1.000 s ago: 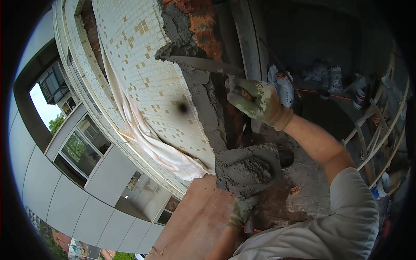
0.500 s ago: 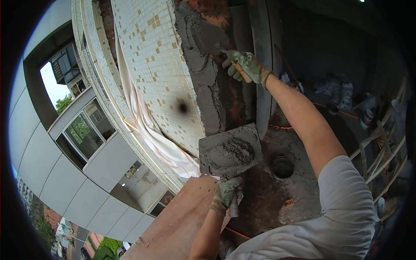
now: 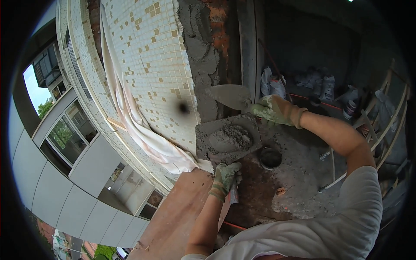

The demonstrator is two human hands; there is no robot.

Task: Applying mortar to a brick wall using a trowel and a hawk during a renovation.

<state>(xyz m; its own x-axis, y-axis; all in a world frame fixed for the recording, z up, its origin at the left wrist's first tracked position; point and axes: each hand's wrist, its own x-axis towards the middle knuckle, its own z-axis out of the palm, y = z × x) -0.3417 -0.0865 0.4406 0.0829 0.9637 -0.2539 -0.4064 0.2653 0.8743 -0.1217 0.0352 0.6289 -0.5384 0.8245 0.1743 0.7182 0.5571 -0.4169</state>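
Grey mortar everywhere, and both gloved hands are busy with it: the right hand (image 3: 277,110) is wrapped tight around the handle of a trowel (image 3: 229,95), whose blade points left and lies just above the far edge of the mortar board (image 3: 227,138). Left hand (image 3: 225,175) is clenched under that board, gripping its handle from below; the fingers are closed, though the handle itself is mostly hidden. One board, one trowel, one heap of wet mortar (image 3: 229,138) sitting in the board's middle, with bare margin all round it. Board's left edge sits just beside the fresh mortar strip (image 3: 201,52) running up the wall corner, next to the mosaic-tiled facade (image 3: 147,65). Beyond that edge it's open air, with a building below. Right of the board, a rough concrete floor (image 3: 299,164) with one small round bucket (image 3: 271,157) close by, and sacks (image 3: 271,84) well back.
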